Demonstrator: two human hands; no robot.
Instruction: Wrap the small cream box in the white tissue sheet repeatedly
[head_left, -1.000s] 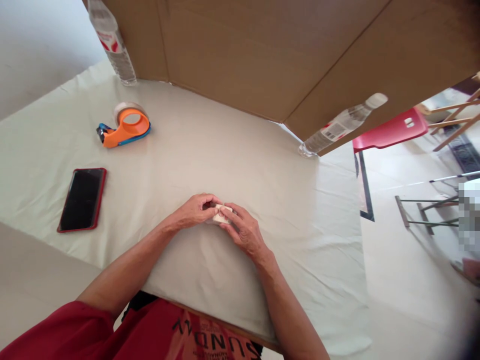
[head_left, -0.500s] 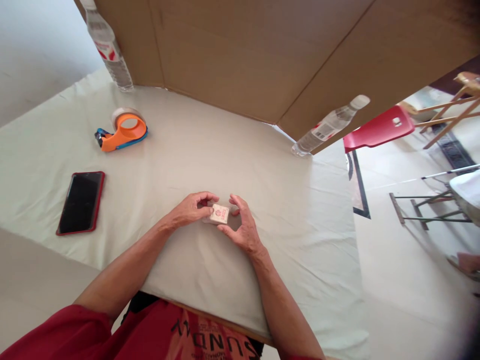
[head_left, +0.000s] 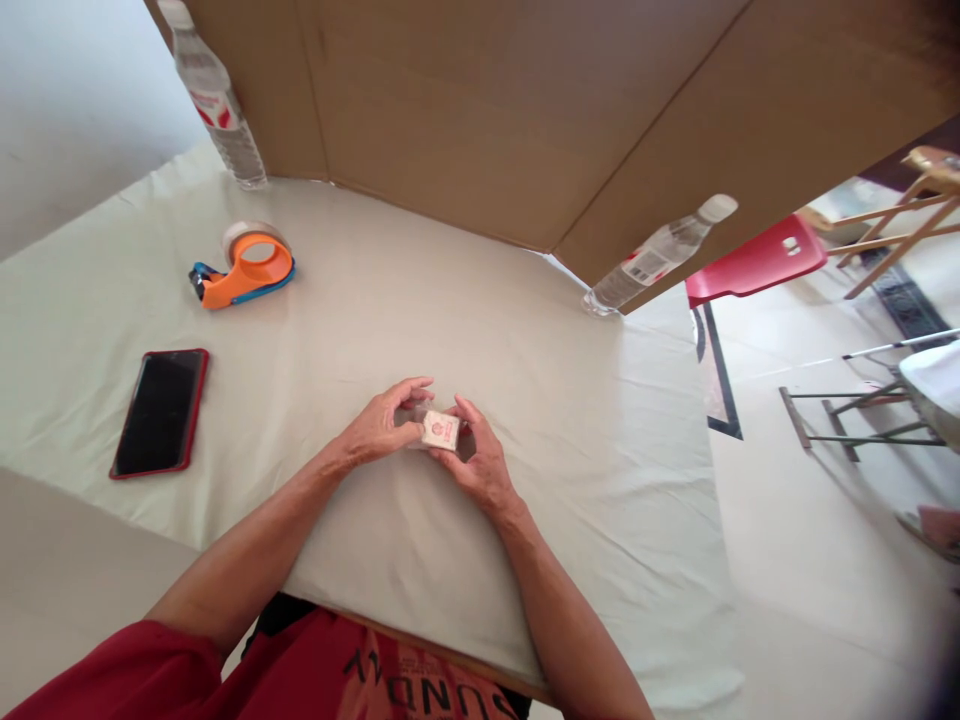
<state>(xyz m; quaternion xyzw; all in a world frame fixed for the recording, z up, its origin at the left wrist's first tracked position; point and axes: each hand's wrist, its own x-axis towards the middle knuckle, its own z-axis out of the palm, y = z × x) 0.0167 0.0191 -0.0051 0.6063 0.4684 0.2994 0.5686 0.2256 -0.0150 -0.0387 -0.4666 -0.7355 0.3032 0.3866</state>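
Cream box (head_left: 441,430): gripping its right end with curled right hand (head_left: 482,458); holding clear film (head_left: 423,409) at its left with half-curled left hand (head_left: 379,425); seemingly leaving it partly wrapped.

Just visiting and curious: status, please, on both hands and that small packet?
Left hand at left end of packet, right hand around right end. Packet printed side up. Phone, tape dispenser off left, out of the way.

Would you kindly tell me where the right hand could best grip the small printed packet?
Probably by the near and far edges of the packet, coming from the right: it looks boxy, its opposite edges suit the right hand's pinch, and the left hand occupies its left side.
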